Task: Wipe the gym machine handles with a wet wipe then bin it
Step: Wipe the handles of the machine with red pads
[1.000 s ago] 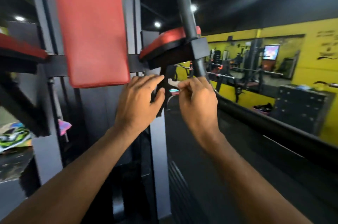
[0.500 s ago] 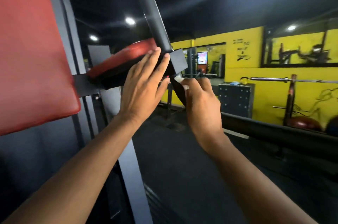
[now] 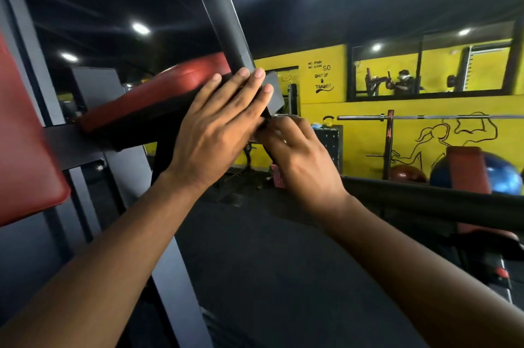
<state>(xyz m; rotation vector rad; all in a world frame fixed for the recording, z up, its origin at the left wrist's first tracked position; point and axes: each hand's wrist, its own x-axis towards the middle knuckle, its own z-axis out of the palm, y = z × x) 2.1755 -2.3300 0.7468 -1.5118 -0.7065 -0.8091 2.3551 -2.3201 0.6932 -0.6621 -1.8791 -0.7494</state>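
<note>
The machine's black handle bar rises at a slant through a black block beside a red arm pad. My left hand lies flat with straight fingers against the block and the base of the bar. Just below the block, my right hand curls its fingers round the short lower end of the handle. The wet wipe is hidden inside that grip in this view. No bin is in view.
A large red back pad and the grey machine frame fill the left. A thick black padded bar crosses at the right. Behind it are a blue ball, a red bench, a barbell rack and the yellow wall.
The view swung right and up towards the handle. My left hand opened and laid flat on the block. My right hand closed in under the block, and the white wipe at its fingertips went out of sight.
</note>
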